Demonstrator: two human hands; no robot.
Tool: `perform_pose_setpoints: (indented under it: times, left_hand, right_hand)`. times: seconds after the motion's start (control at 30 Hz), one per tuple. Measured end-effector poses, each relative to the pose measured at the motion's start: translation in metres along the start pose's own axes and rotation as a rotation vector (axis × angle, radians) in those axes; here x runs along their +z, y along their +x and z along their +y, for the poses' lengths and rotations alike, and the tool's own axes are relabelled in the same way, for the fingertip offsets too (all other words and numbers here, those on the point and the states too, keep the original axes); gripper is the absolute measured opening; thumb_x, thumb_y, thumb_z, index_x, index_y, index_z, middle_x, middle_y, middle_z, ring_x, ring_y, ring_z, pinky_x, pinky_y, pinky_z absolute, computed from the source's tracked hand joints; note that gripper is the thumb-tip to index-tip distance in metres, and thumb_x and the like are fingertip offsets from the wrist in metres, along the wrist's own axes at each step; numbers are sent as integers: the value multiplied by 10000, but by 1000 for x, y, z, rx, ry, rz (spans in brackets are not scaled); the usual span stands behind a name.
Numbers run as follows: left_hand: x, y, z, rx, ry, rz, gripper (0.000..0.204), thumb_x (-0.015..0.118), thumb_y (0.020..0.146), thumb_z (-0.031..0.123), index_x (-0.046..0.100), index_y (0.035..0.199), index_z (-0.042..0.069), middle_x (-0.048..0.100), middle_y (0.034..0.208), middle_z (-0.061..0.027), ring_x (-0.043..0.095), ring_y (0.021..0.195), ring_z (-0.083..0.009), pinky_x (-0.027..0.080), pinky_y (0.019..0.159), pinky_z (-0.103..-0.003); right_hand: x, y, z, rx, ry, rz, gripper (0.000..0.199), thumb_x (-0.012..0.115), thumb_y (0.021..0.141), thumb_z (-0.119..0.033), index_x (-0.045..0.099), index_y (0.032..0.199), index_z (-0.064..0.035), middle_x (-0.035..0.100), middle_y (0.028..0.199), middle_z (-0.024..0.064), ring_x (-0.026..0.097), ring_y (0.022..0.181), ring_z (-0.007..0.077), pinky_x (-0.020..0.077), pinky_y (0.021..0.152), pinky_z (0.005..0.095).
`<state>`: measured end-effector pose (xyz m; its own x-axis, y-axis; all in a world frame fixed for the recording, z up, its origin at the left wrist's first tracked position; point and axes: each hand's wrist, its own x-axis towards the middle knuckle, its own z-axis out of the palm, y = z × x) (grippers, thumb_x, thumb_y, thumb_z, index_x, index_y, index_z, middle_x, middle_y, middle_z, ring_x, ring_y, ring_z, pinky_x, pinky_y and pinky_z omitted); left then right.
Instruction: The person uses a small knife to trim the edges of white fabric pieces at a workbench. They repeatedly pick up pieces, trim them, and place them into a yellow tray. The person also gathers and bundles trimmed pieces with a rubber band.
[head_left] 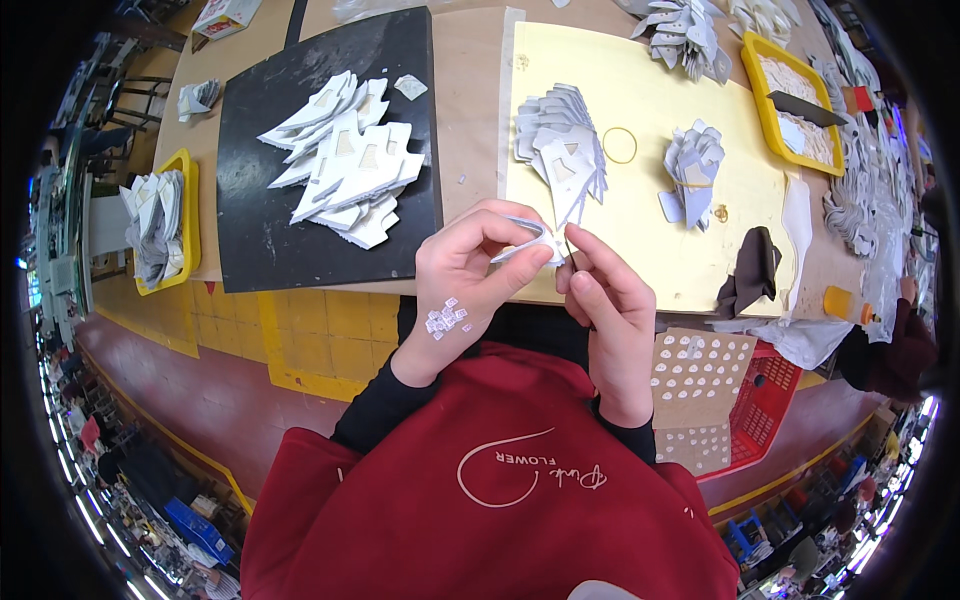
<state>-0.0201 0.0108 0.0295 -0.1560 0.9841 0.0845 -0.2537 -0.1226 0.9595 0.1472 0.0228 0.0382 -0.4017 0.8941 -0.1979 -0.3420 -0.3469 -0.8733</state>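
Note:
Near the table's front edge, my left hand (pixel 470 262) is closed on a folded white cut piece (pixel 522 240), pinched between thumb and fingers. Stuck to the back of this hand is a cluster of small pale labels (pixel 445 318). My right hand (pixel 612 290) meets it at the piece's right end, its thumb and fingers pinching a thin dark stick-like tool (pixel 570 252) whose exact kind I cannot make out. Just beyond both hands, a fanned stack of white and grey pieces (pixel 570 150) lies on the yellow sheet (pixel 640 265).
Left, a black board (pixel 250 240) carries a pile of white pieces (pixel 350 160). A rubber band (pixel 620 145) and a banded bundle (pixel 692 170) lie right. Yellow trays (pixel 190 225) (pixel 835 165) stand at both sides. A dark cloth (pixel 752 270) and a red crate (pixel 770 400) are to the right.

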Motion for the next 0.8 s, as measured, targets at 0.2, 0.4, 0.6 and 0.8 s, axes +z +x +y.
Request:
perform_pose_setpoints:
  times: [0.2, 0.4, 0.6, 0.8]
  left_hand:
    - [-1, -1, -3, -10, -28, 29, 74, 693, 856, -73, 643, 910, -67, 623, 1064, -136, 628, 965, -162, 522, 864, -290]
    - [0, 1, -5, 11, 39, 42, 81, 712, 837, -50, 642, 876, -38, 603, 1155, -146, 603, 1072, -201, 492, 941, -339]
    - [-4, 14, -12, 158, 552, 195, 113, 750, 790, 21, 638, 782, 7, 553, 1300, -174, 553, 1189, -289, 432, 1003, -377]
    - [-3, 25, -14, 294, 852, 134, 161, 768, 728, 56, 608, 730, 37, 590, 1260, -132, 494, 1267, -402, 416, 1027, -460]
  right_hand:
    - [8, 2, -2, 29, -115, 50, 372, 565, 963, -43, 576, 1330, 12, 549, 872, 13, 415, 696, 50, 316, 593, 192]
    - [-2, 5, 3, 251, 210, 55, 316, 540, 986, -97, 580, 1289, -18, 532, 871, 23, 378, 621, 59, 318, 561, 197]
    - [-2, 1, 4, -70, -59, 171, 233, 541, 971, -50, 626, 1188, -47, 559, 868, 46, 423, 634, 96, 334, 564, 218]
    - [26, -4, -13, -533, -1377, -250, 552, 651, 764, 1, 663, 1276, -205, 515, 795, 47, 536, 632, 193, 457, 560, 314]
